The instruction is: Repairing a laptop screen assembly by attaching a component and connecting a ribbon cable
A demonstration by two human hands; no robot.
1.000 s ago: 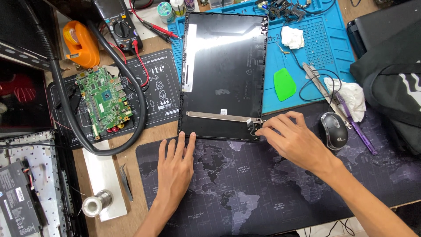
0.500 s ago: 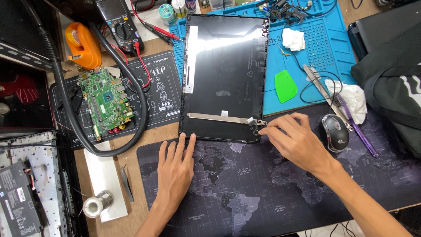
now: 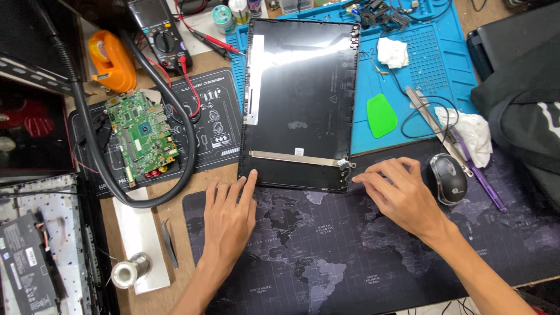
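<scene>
Left hand (image 3: 228, 219) lies flat and open on the dark world-map desk mat (image 3: 350, 256), fingers spread, index tip touching the near edge of the black laptop display panel (image 3: 300, 99) close to its near-left corner; it grips nothing. Right hand (image 3: 402, 195) rests palm down at the panel's near-right corner, fingers loosely curled, fingertips (image 3: 357, 178) right at the metal hinge (image 3: 343, 168); whether they pinch anything there I cannot tell, the piece is too small. The panel lies face down in the middle of the desk, its far half over the blue silicone work mat (image 3: 431, 70), its near edge overlapping the far edge of the map mat; a silver hinge bracket strip (image 3: 291, 156) runs across its near end.

Just right of the right hand sits a dark computer mouse (image 3: 448, 178) on the map mat; beyond it a purple-handled tool (image 3: 478, 178) and a crumpled white cloth (image 3: 469, 128); a green plastic pry pick (image 3: 380, 115) lies on the blue mat beside the panel. Toward the desk's left side, a green circuit board (image 3: 143, 140) rests on a black printed mat (image 3: 216, 125), ringed by a thick black cable (image 3: 96, 151); an orange tape dispenser (image 3: 111, 58) and a multimeter (image 3: 157, 29) with red leads sit by the far-left corner; near the left front edge, tweezers (image 3: 169, 244) and a solder spool (image 3: 128, 273).
</scene>
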